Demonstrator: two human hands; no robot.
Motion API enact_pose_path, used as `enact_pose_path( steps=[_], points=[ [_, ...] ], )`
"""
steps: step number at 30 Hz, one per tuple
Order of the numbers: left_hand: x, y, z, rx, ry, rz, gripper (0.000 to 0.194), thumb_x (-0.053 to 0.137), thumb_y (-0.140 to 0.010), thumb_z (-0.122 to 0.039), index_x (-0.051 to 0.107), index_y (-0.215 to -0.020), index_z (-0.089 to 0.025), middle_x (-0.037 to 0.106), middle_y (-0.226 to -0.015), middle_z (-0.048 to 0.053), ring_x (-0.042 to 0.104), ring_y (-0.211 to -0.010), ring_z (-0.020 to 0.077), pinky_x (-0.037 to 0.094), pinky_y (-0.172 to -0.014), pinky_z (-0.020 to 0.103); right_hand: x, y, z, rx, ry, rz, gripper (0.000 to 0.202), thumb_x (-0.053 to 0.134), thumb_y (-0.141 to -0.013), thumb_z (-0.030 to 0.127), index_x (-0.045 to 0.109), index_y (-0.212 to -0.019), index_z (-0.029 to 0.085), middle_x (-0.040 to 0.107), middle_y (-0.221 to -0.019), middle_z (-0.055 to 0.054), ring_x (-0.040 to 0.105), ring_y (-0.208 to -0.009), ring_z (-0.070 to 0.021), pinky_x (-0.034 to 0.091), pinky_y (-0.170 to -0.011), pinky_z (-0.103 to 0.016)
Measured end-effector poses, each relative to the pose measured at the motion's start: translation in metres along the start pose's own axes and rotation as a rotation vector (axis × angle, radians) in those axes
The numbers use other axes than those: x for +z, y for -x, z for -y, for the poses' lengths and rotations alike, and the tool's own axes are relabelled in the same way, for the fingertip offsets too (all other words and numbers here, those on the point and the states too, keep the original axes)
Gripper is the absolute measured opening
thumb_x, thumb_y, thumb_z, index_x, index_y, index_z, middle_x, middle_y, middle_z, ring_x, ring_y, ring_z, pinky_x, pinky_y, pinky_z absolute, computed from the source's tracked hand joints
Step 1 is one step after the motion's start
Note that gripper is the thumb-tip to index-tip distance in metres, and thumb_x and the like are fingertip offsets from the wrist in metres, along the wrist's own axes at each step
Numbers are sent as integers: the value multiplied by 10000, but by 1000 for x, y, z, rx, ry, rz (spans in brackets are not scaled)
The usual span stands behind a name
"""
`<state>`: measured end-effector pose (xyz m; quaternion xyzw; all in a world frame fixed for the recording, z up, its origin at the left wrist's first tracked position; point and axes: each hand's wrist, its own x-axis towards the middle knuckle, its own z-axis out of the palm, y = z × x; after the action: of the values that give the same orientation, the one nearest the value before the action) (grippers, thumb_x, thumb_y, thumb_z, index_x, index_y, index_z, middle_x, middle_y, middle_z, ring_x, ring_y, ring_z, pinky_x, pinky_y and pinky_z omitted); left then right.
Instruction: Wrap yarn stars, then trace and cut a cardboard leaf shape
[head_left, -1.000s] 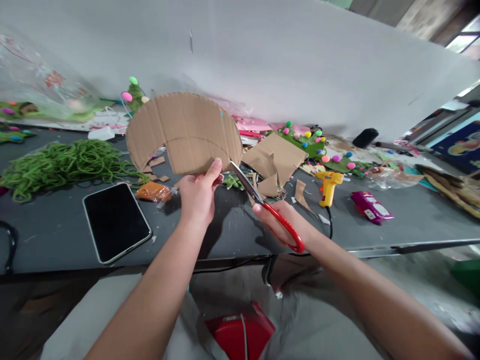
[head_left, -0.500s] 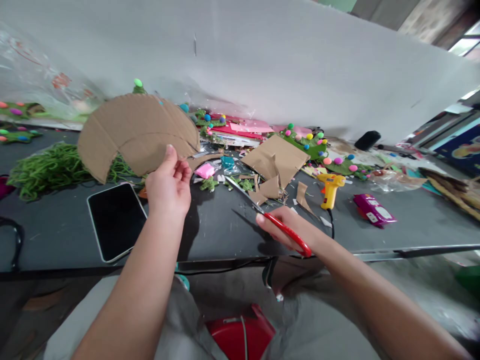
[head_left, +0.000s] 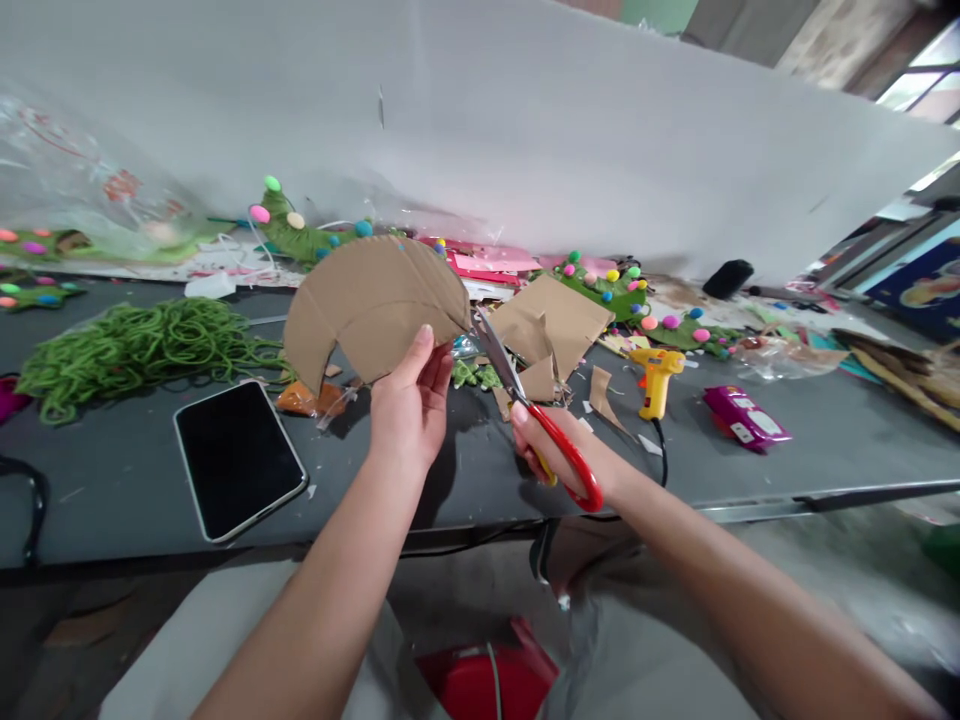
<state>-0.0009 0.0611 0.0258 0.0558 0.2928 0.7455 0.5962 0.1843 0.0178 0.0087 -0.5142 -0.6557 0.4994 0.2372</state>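
A curved piece of brown cardboard (head_left: 367,290), rounded along its top with a notch cut in its lower left, is held up over the table. My left hand (head_left: 412,400) pinches its lower edge, thumb in front. In my right hand (head_left: 559,445) are scissors (head_left: 566,450) with red and yellow handles. Their blades point up and left, the tips meeting the right edge of the cardboard. Whether the blades straddle that edge is hard to make out. Cardboard scraps (head_left: 540,380) lie behind the scissors.
A tablet (head_left: 240,460) lies left of my left arm, with green yarn (head_left: 142,350) behind it. Rightward are a yellow glue gun (head_left: 658,380) and a purple packet (head_left: 746,418). Green pieces with coloured pom-poms (head_left: 600,290) line the back, before a pale upright panel (head_left: 562,140).
My left hand has carried the cardboard to the right, up to the scissors. The scissors have tilted more upright, and their blades have parted.
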Motion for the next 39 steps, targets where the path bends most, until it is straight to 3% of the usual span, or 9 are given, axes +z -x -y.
enact_pose_path(
  steps=[5,8,16,21,26,33,39],
  points=[
    [3,3,4,9,28,-5,110,793,-789,-57,723,-804,-141,757,-770,-7,730,-705,82,604,-731,173,4,-4,-5,-23,16,-19,604,425,-959,749,475,-727,193,433,-575,46,431,-486,-94,294,-463,-231],
    [1,5,10,-12,16,45,90,796,-773,-108,718,-783,-150,751,-758,2,729,-723,106,604,-770,217,8,-7,-1,-29,-71,-59,590,476,-939,746,472,-718,199,446,-560,48,455,-470,-102,339,-459,-233],
    [-5,8,12,-90,-89,158,86,809,-745,-190,739,-739,-141,761,-772,46,698,-673,114,531,-638,207,10,-11,5,13,-227,-118,603,500,-903,781,490,-732,203,488,-541,39,476,-433,-113,385,-434,-242],
    [-7,9,15,-43,-127,127,166,886,-693,-146,780,-819,-124,792,-852,54,724,-733,113,570,-731,214,8,-11,1,-5,-199,-112,597,466,-933,764,507,-743,199,492,-526,39,474,-422,-113,383,-425,-239],
    [-7,11,19,-48,-126,129,239,915,-658,-148,784,-857,-124,802,-889,59,739,-759,124,579,-723,216,11,-10,5,-34,-197,-92,601,461,-935,765,495,-728,202,467,-540,48,457,-431,-103,378,-416,-231],
    [-6,17,29,-98,-108,91,251,943,-627,-180,745,-776,-148,745,-752,-6,687,-667,88,526,-623,195,16,-14,-4,-61,-272,-128,587,500,-911,770,510,-747,207,456,-544,52,460,-446,-111,386,-410,-231],
    [-6,22,36,-119,-94,59,269,958,-636,-248,740,-778,-179,724,-732,-26,668,-666,80,511,-636,212,19,-15,-2,-45,-271,-158,579,524,-896,767,522,-769,202,465,-581,45,472,-474,-110,386,-438,-231]
  ],
)
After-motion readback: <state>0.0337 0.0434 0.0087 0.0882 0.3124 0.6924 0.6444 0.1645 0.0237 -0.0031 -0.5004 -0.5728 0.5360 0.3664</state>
